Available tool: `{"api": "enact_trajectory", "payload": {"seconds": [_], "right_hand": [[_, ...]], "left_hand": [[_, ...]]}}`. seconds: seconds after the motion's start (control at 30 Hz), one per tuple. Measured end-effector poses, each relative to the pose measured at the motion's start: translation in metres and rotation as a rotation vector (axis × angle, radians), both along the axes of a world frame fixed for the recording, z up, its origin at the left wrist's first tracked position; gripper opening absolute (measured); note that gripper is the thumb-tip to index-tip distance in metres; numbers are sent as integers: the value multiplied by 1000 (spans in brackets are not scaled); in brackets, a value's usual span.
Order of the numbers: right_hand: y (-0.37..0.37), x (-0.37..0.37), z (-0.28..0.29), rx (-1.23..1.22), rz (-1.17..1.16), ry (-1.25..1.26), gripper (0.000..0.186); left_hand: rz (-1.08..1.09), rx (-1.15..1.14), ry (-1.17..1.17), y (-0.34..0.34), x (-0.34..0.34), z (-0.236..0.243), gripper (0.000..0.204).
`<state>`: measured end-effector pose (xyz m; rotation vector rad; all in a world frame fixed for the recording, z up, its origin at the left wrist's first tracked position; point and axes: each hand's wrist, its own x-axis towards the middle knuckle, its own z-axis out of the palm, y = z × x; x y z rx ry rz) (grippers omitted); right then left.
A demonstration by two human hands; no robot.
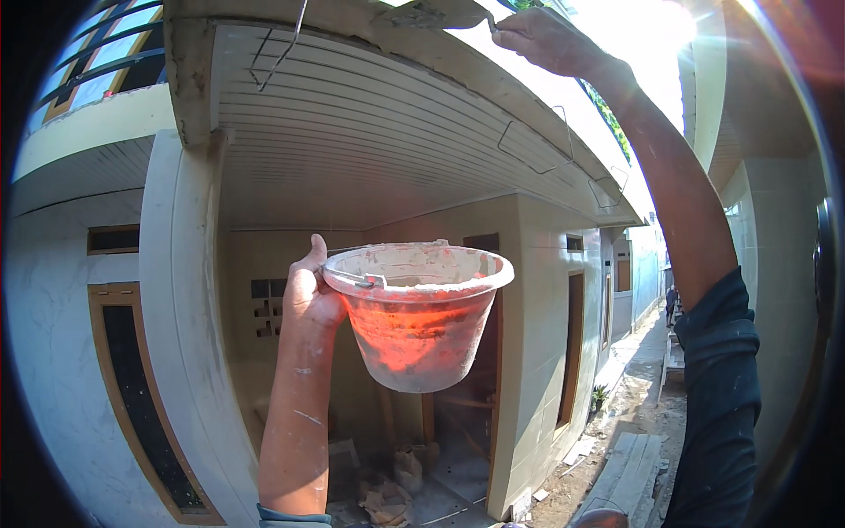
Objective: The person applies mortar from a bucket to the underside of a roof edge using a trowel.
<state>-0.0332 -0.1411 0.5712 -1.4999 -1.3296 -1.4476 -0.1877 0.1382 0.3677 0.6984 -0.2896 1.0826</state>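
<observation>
My left hand (314, 290) is closed on the rim of a bucket (421, 339), holding it up at the middle of the view. The bucket is pale and crusted with dried grey mortar, with a bright orange-red patch on its side. Its contents are hidden below the rim. High at the upper right, my right hand (553, 42) grips a trowel (440, 13). The trowel's grey blade lies against the edge of the roof overhang (361, 44), and its handle is mostly inside my fist.
Bent wire hooks (280, 57) hang from the overhang above a slatted ceiling (352, 132). A white pillar (180, 308) stands left. Below lie sacks (387, 502) in a porch. Planks (616, 480) rest along the alley at right, near a potted plant (599, 396). Strong sunlight glares at upper right.
</observation>
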Motion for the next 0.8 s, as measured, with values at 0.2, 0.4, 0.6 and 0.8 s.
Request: {"api": "enact_trajectory", "payload": {"seconds": [0.2,0.4,0.6,0.8], "right_hand": [[-20,107,-14,-18,590,125,49],[-14,154,-94,-46,196,168,51],[26,112,-228,-440,128,297,42],[78,106,-291,-662,197,245,32]], "left_hand": [[-171,97,114,5,-5,-18,51],[-131,188,145,36,-20,-59,39],[166,83,307,46,-24,-86,26],[289,142,519,79,-34,-106,29]]}}
